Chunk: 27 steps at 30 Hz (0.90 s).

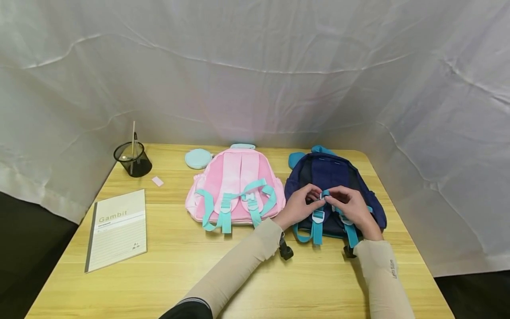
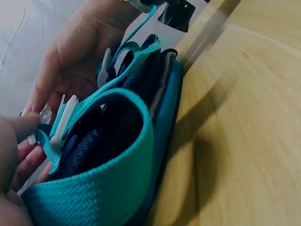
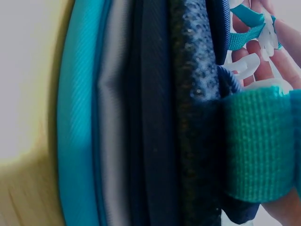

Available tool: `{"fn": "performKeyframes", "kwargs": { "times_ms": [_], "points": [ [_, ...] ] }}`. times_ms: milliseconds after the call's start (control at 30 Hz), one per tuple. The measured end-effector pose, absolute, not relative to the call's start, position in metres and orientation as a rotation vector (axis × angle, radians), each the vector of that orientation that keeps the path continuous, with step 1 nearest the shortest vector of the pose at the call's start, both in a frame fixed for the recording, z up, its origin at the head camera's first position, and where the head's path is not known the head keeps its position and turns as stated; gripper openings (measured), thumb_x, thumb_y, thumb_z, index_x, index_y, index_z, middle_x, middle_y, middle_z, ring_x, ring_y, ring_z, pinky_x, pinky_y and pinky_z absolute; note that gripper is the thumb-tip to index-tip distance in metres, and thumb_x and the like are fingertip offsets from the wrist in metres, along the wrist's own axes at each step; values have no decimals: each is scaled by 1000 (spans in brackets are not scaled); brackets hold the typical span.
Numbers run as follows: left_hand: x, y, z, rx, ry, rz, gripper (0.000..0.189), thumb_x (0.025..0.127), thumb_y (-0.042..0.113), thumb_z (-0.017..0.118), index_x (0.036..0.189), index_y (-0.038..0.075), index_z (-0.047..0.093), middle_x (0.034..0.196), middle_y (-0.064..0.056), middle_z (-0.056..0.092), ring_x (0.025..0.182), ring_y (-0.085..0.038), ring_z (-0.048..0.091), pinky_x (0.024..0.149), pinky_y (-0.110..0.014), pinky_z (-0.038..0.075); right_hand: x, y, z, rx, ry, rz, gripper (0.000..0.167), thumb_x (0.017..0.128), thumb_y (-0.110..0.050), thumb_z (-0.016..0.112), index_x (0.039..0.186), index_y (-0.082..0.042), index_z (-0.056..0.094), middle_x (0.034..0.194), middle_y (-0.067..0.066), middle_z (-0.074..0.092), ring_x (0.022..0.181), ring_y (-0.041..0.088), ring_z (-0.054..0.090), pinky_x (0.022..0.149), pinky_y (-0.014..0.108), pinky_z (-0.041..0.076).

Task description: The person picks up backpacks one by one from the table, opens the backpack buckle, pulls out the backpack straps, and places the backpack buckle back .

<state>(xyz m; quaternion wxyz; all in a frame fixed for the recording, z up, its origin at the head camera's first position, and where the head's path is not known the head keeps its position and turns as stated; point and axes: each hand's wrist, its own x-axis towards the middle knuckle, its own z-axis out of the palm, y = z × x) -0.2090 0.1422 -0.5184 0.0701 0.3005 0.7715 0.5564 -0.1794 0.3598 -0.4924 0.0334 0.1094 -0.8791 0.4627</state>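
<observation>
A navy backpack (image 1: pixel 331 170) with teal straps lies back panel up at the right of the table. Over its straps, my left hand (image 1: pixel 299 206) and right hand (image 1: pixel 352 207) meet at the fingertips. Between them is a small white plastic buckle (image 2: pixel 45 117) on a thin teal strap (image 3: pixel 248 40), pinched by thumbs and fingers of both hands. Fingers partly cover the buckle. Just below it, a white strap adjuster (image 1: pixel 318 216) sits on a teal shoulder strap (image 1: pixel 317 232). In the left wrist view, a wide teal strap loop (image 2: pixel 108 188) bulges in front of the hands.
Left of the navy backpack lies a pink backpack (image 1: pixel 231 168) with mint straps and a round mint pouch (image 1: pixel 198 158). Farther left are a black mesh pen cup (image 1: pixel 139 166), a small pink eraser-like piece (image 1: pixel 157 181) and a notebook (image 1: pixel 119 239). White fabric walls (image 1: pixel 255 79) border the table.
</observation>
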Motion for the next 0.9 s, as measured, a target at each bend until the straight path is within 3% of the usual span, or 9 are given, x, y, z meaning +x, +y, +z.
{"fn": "performKeyframes", "kwargs": {
  "times_ms": [333, 467, 633, 900],
  "points": [
    [-211, 143, -520, 832, 2294, 1771, 26, 105, 29, 63, 127, 17, 61, 119, 0, 67, 103, -5, 64, 90, -18, 52, -178, 363, -491, 333, -2721, 1473, 37, 101, -20, 70, 134, -4, 66, 120, 16, 70, 96, 0, 67, 83, 15, 54],
    [-210, 142, -518, 806, 2267, 1806, 24, 105, 28, 63, 126, 18, 61, 116, 0, 67, 101, -5, 64, 90, -18, 52, -180, 366, -495, 350, -2815, 1381, 39, 99, -19, 72, 134, -4, 65, 122, 18, 69, 94, 3, 65, 83, 17, 54],
    [-210, 141, -517, 808, 2273, 1784, 24, 105, 27, 64, 126, 17, 61, 116, 0, 67, 101, -4, 63, 89, -17, 52, -182, 363, -498, 365, -2879, 1259, 32, 97, -24, 75, 124, -8, 70, 113, 11, 70, 89, 10, 63, 79, 22, 53],
    [-210, 142, -517, 932, 2375, 1606, 32, 103, 33, 66, 132, 19, 60, 118, 3, 65, 103, -6, 62, 91, -17, 51, -181, 361, -498, 360, -2850, 1223, 21, 96, -17, 76, 114, -6, 73, 105, 12, 71, 83, 7, 61, 74, 22, 52]
  ]
}}
